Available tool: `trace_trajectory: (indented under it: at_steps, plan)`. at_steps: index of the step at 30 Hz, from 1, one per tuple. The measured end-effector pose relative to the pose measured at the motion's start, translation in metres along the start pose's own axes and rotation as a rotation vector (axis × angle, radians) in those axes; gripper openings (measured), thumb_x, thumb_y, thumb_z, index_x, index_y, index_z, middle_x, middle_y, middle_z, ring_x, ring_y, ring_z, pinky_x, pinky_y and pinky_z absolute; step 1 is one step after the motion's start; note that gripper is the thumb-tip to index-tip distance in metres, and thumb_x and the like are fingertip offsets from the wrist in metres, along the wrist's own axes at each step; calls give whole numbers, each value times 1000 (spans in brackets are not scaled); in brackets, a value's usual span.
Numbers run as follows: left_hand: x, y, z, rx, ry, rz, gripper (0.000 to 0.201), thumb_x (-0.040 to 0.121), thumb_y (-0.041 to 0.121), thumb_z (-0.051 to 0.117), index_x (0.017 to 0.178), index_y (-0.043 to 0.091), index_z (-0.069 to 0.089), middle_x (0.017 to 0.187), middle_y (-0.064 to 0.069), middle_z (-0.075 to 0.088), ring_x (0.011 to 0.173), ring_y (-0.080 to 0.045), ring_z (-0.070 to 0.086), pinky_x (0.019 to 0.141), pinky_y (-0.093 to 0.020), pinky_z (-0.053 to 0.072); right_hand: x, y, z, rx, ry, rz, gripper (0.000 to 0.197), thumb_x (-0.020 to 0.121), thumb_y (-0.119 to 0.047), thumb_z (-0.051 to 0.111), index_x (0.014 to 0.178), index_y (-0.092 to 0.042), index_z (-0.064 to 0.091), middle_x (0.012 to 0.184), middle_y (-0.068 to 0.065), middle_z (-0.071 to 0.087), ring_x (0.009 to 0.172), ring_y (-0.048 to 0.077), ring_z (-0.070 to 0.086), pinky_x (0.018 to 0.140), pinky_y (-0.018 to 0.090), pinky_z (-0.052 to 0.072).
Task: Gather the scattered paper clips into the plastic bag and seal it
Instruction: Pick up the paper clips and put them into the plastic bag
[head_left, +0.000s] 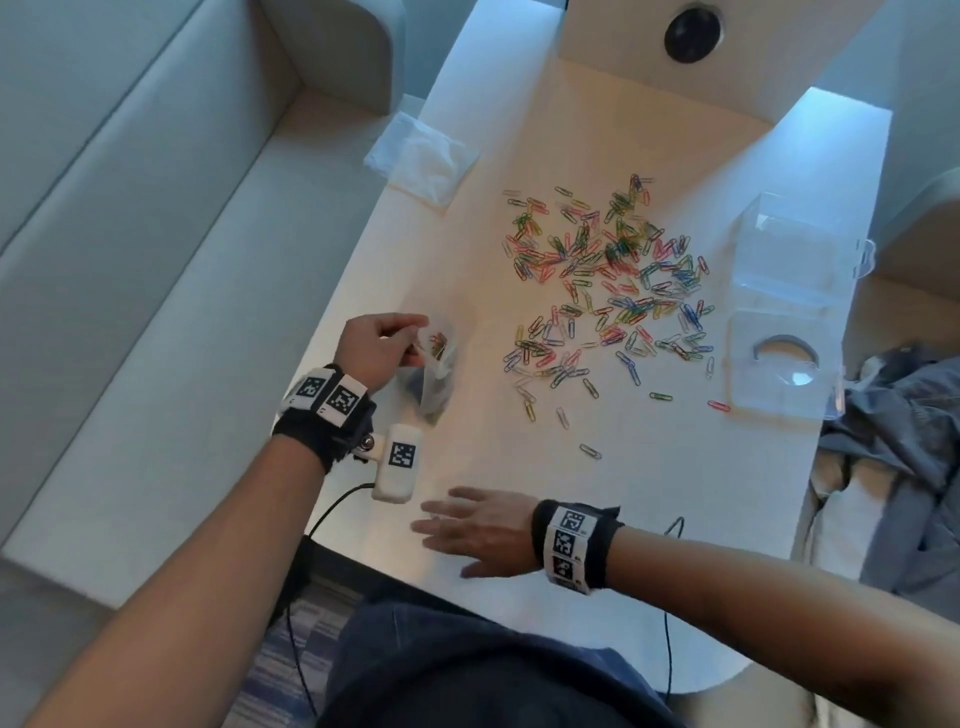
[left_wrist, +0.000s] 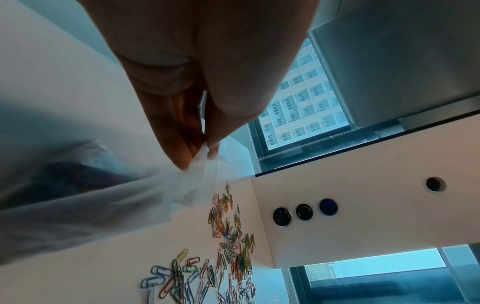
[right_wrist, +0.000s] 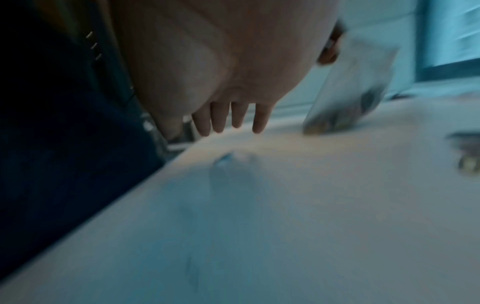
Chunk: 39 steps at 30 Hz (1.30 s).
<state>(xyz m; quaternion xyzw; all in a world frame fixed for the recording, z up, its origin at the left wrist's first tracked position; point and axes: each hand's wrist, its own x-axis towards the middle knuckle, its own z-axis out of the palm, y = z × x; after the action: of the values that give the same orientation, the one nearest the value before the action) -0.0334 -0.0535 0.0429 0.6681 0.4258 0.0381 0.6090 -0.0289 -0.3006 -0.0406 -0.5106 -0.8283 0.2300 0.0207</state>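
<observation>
Near the desk (head_left: 467, 467) front edge, right hand (head_left: 478, 530) hovers flat, grip wide; only left-wrist view shows left hand (left_wrist: 197, 86) pinching plastic bag (left_wrist: 192, 185) rim.

Cool bluish daylight from the far window (left_wrist: 303, 98); warm patch on the white table (head_left: 467, 260) mid-scene. Head view mostly sharp, right hand (head_left: 478, 530) motion-blurred. Right wrist view dim, heavily smeared. Left wrist view: near bag (left_wrist: 78, 205) out of focus, edges bowed by the wide-angle lens.
</observation>
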Motion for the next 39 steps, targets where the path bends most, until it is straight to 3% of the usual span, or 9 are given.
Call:
trace_trajectory:
  at_steps: [6, 10, 15, 17, 21, 27, 34, 37, 39]
  plan:
    - [-7, -9, 3, -26, 13, -44, 20, 93, 8, 59, 95, 19, 75, 78, -5, 71, 72, -22, 65, 87, -42, 57, -48, 71, 11, -218, 5, 231, 79, 96, -62, 30, 156, -16, 8, 164, 8, 1, 150, 31, 5, 121, 51, 0]
    - [-7, -10, 11, -28, 6, -65, 19, 93, 8, 59, 97, 17, 75, 77, -6, 70, 69, -21, 63, 85, -40, 57, -61, 127, -22, -270, 20, 405, 77, 93, -71, 19, 156, -27, 6, 163, 7, 2, 149, 35, 2, 118, 60, 4]
    - [-1, -3, 25, -20, -8, -77, 20, 93, 6, 58, 105, 9, 74, 78, -3, 70, 59, -9, 63, 72, -26, 58, -75, 163, -56, -218, 4, 647, 67, 96, -63, 27, 154, -32, 13, 163, 8, 9, 145, 46, 14, 109, 70, 23]
    - [2, -2, 29, -15, -20, -75, 19, 93, 6, 58, 103, 10, 74, 79, -6, 72, 58, -7, 64, 66, -20, 57, -78, 166, -62, -208, 18, 644, 58, 98, -47, 38, 151, -26, 26, 159, 14, 24, 139, 47, 29, 106, 62, 37]
    - [13, -1, 40, 4, -58, -68, 21, 92, 8, 60, 93, 20, 76, 86, -15, 75, 72, -22, 67, 81, -34, 56, -83, 170, -62, -142, 163, 606, 44, 87, 0, 59, 130, -4, 55, 135, 21, 54, 120, 37, 54, 87, 45, 57]
    - [22, 10, 64, 20, -93, -64, 20, 91, 6, 60, 93, 17, 76, 84, -15, 74, 70, -21, 65, 79, -33, 56, -89, 173, -73, -5, 256, 755, 23, 89, -5, 60, 110, -9, 68, 105, 8, 64, 92, 25, 60, 83, 36, 56]
    - [22, 23, 98, 55, -150, -28, 19, 92, 3, 59, 95, 13, 75, 75, -13, 71, 60, -18, 62, 75, -31, 58, -118, 180, -82, 1100, 1071, 1403, 19, 85, -17, 74, 102, -8, 75, 96, 10, 75, 83, 18, 71, 80, 26, 57]
    - [21, 27, 110, 80, -160, -5, 19, 92, 3, 57, 102, 6, 73, 71, -10, 68, 51, -10, 60, 64, -21, 56, -123, 163, -100, 1886, 1542, 1068, 29, 88, 0, 65, 116, 10, 62, 100, 22, 69, 88, 27, 70, 75, 28, 61]
    - [19, 30, 118, 85, -165, 20, 19, 93, 3, 57, 102, 5, 73, 73, -13, 68, 49, -7, 60, 59, -16, 54, -121, 148, -113, 2069, 1564, 838, 30, 91, 3, 59, 119, 12, 58, 96, 20, 68, 90, 26, 69, 81, 32, 60]
